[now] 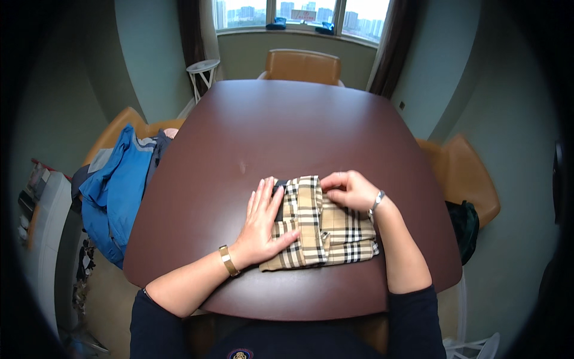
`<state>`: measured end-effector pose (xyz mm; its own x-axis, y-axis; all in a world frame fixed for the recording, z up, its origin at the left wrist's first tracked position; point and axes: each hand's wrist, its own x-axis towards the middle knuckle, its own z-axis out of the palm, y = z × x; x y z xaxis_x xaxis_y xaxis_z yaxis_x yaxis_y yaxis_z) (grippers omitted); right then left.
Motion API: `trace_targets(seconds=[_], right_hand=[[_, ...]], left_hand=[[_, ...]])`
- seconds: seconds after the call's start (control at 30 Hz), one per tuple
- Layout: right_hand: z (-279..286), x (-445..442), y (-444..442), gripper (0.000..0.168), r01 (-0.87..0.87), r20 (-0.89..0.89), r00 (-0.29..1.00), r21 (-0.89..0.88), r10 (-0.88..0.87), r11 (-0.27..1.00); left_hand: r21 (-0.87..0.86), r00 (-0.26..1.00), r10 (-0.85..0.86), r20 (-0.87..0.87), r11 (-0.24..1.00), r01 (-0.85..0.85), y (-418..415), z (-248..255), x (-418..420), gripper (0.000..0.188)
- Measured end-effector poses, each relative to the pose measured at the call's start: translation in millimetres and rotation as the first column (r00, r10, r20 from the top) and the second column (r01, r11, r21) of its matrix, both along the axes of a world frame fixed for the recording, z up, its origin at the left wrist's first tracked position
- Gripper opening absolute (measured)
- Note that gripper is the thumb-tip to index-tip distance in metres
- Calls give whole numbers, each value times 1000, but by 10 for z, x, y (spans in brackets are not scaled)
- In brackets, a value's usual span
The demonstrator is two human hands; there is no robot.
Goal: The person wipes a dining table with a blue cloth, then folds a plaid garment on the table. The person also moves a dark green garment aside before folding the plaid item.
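Note:
A folded tan, black and white plaid garment [309,211] lies close to the front edge of a dark reddish-brown table [287,130]. My left hand [265,224] rests flat on its left side, fingers apart, thumb across the cloth. A dark navy patch [279,211] shows beside those fingers. At the upper right, my right hand [352,190] bends its fingers against the raised edge of a folded strip. The fingertips touch the fabric there, but whether they pinch it is unclear. The garment's lower right part lies in stacked layers.
Left of the table, a blue jacket [119,179] and other clothes cover a tan chair [125,117]. A second tan chair [471,179] on the right holds a dark green cloth [464,229]. Another chair [302,65] stands at the far end, near a small white side table [203,67].

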<state>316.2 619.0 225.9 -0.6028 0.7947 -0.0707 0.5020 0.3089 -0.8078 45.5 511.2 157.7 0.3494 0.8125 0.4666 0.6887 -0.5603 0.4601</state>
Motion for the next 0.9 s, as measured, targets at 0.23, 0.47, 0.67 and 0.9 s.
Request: trace_targets(seconds=[0.23,0.47,0.67,0.9], right_hand=[[-384,96,-445,61,-322,366,925,620,99,715],[-631,44,-508,54,-377,490,871,625,32,684],[-740,13,-487,50,-266,298,953,722,60,639],[-853,-5,-420,54,-306,344,937,734,56,607]], left_hand=[[-3,990,-115,-85,993,115,-89,55,55,116],[-27,966,-149,-210,989,147,-149,214,72,122],[5,947,-128,-296,991,135,-114,195,104,86],[-220,973,-181,141,953,209,-32,250,41,57]])
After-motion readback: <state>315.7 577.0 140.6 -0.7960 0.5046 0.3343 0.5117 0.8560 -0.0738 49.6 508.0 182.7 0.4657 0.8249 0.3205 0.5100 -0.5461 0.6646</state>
